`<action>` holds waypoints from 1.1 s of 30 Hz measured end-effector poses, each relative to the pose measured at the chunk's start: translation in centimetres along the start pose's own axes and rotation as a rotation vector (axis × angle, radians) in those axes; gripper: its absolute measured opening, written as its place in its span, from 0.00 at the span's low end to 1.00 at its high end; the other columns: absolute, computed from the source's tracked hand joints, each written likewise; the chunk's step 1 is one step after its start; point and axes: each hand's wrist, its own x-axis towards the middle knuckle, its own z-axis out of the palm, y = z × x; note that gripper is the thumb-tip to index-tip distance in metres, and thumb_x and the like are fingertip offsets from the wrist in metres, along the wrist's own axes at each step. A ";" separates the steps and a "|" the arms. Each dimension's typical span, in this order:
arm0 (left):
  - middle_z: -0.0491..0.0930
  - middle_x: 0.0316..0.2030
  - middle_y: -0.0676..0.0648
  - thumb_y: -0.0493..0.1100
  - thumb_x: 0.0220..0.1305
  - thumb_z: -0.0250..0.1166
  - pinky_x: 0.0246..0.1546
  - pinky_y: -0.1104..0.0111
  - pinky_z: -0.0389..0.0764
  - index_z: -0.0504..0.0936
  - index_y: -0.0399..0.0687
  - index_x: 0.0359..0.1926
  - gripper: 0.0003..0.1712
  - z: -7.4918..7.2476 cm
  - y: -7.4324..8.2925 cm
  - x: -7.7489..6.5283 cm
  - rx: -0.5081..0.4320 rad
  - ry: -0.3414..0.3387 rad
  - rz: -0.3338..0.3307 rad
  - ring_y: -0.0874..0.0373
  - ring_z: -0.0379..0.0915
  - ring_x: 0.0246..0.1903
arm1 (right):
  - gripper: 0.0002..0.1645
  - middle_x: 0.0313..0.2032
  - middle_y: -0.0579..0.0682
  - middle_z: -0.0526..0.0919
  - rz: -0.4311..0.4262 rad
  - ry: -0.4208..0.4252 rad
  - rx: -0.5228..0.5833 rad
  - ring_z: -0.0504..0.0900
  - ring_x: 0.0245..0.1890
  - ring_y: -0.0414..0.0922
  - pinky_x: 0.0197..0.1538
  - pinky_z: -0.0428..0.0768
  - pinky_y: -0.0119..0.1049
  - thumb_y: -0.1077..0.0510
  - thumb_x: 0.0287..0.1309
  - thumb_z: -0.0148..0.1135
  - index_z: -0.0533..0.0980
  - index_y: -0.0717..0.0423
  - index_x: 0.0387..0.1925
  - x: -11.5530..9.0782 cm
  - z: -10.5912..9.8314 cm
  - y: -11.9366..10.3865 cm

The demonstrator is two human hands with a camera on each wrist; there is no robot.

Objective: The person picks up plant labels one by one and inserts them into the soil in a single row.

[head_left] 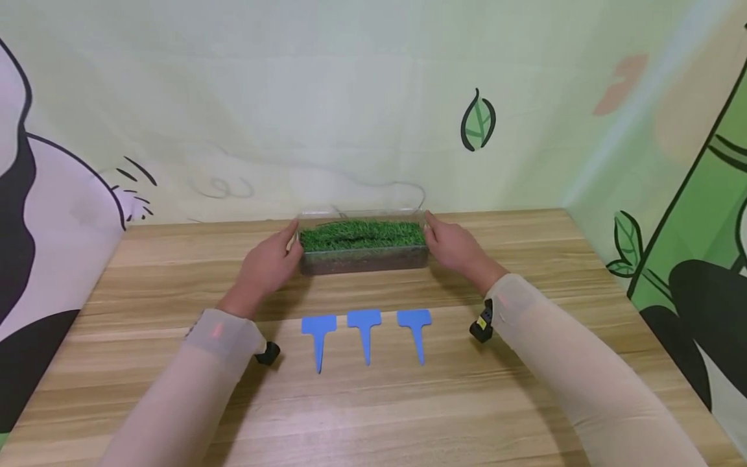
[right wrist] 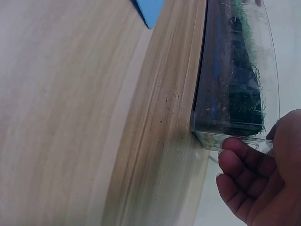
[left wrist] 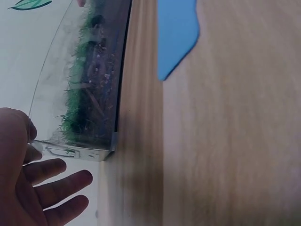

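A clear plastic planter box (head_left: 364, 263) stands near the back of the table, with dark soil low inside and green grass (head_left: 362, 233) on top. My left hand (head_left: 268, 263) grips its left end; in the left wrist view, thumb and forefinger pinch the upper rim while the other fingers (left wrist: 63, 188) spread outside the end wall. At the right end my right hand (head_left: 458, 246) holds the box by thumb and fingers. Three blue T-shaped plant labels, a left one (head_left: 319, 334), a middle one (head_left: 364, 327) and a right one (head_left: 415, 327), lie in a row before the box, stems toward me.
The wooden table (head_left: 373, 415) reaches back to a pale printed wall cloth (head_left: 350, 97), close behind the box. Small dark crumbs (right wrist: 169, 106) lie on the wood in front of the box in the right wrist view.
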 end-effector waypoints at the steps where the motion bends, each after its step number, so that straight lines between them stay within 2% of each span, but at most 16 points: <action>1: 0.81 0.39 0.37 0.52 0.76 0.40 0.23 0.59 0.69 0.52 0.51 0.80 0.34 0.0 0.0 0.0 0.003 0.002 -0.007 0.50 0.67 0.23 | 0.35 0.15 0.44 0.66 -0.003 0.003 0.001 0.61 0.14 0.40 0.21 0.66 0.37 0.48 0.79 0.32 0.52 0.62 0.77 0.0 0.0 0.0; 3: 0.76 0.27 0.39 0.51 0.76 0.40 0.18 0.61 0.65 0.52 0.52 0.80 0.35 0.1 0.1 0.0 0.015 0.004 -0.023 0.52 0.62 0.18 | 0.35 0.16 0.45 0.66 -0.007 0.007 -0.001 0.62 0.14 0.41 0.21 0.66 0.37 0.48 0.79 0.33 0.53 0.62 0.77 0.0 0.0 -0.1; 9: 0.66 0.16 0.47 0.50 0.74 0.40 0.14 0.64 0.59 0.51 0.53 0.80 0.35 0.0 0.6 -0.4 0.059 -0.013 -0.046 0.54 0.57 0.15 | 0.34 0.16 0.45 0.66 -0.006 -0.005 -0.013 0.62 0.14 0.41 0.21 0.66 0.37 0.49 0.78 0.34 0.52 0.62 0.77 0.0 0.1 0.0; 16: 0.65 0.14 0.49 0.50 0.75 0.38 0.14 0.66 0.57 0.48 0.54 0.80 0.36 -0.1 0.7 -0.7 0.053 -0.032 -0.045 0.56 0.55 0.13 | 0.34 0.15 0.45 0.66 -0.008 0.003 0.012 0.61 0.13 0.40 0.19 0.65 0.36 0.51 0.77 0.34 0.51 0.61 0.78 -0.3 0.2 -0.1; 24: 0.64 0.12 0.50 0.49 0.74 0.38 0.13 0.67 0.54 0.46 0.55 0.81 0.36 -0.4 0.6 -1.3 0.044 -0.060 -0.043 0.57 0.52 0.12 | 0.35 0.14 0.44 0.67 0.004 -0.023 0.046 0.60 0.12 0.40 0.18 0.63 0.34 0.49 0.77 0.32 0.48 0.58 0.79 -0.9 0.4 -0.3; 33: 0.63 0.12 0.50 0.50 0.72 0.38 0.13 0.67 0.54 0.48 0.56 0.80 0.37 -0.1 0.8 -1.7 0.074 -0.043 -0.044 0.57 0.52 0.12 | 0.35 0.14 0.44 0.66 0.004 -0.019 0.058 0.58 0.12 0.40 0.18 0.62 0.35 0.50 0.77 0.32 0.49 0.58 0.79 -1.5 0.2 -0.5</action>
